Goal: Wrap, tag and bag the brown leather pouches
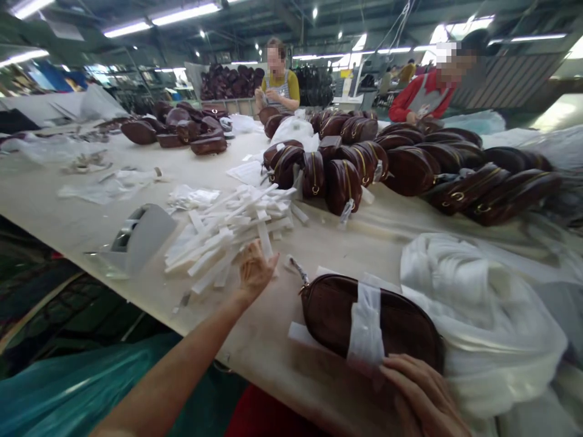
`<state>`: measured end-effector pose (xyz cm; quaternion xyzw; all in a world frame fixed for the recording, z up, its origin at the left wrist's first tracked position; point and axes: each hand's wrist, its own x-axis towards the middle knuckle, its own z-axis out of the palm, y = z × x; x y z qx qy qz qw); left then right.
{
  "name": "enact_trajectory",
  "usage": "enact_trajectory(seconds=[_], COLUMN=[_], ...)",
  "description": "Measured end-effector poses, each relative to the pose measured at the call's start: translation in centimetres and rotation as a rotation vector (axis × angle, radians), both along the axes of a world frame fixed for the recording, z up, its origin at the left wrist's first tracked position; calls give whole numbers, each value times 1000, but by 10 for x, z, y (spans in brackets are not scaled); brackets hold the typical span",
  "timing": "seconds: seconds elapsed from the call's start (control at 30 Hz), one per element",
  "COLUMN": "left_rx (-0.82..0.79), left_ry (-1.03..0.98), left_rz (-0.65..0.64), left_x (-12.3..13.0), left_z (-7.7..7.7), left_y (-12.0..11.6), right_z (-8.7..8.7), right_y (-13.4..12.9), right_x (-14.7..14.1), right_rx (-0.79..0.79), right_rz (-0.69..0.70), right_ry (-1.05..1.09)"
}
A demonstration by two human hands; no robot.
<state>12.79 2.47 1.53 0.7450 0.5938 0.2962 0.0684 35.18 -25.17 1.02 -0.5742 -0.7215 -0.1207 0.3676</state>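
Note:
A dark brown oval zip bag (405, 315) lies on the table in front of me, a band of thin white wrapping (367, 321) around its middle. My right hand (423, 388) rests at the bag's near edge beside the end of that band, fingers stretched out. My left hand (255, 267) is at the near right side of a pile of white strips (228, 237). Its fingers are closed on one white strip (264, 233), which sticks up past them. A wrapped zip pull (298, 268) hangs off the bag's left end.
A grey tape dispenser (141, 240) stands left of the strips. Loose white wrapping (478, 315) is heaped at right. Rows of brown bags (344, 185) fill the table's far side. Two people, one in a yellow top (291, 88), one in red sleeves (403, 103), work across the table.

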Motion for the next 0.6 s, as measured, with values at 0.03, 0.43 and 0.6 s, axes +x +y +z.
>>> enact_trajectory(seconds=[0.03, 0.43, 0.6], left_rx=[-30, 155, 371], left_ry=[5, 235, 146], left_rz=[49, -108, -859], left_x=[0, -6, 1], left_z=[-4, 4, -16], left_y=[11, 5, -25], right_z=[0, 5, 10], right_y=[0, 4, 6], right_x=[-3, -19, -28], right_rx=[-1, -31, 38], right_rz=[-21, -58, -71], right_ry=[23, 245, 278])
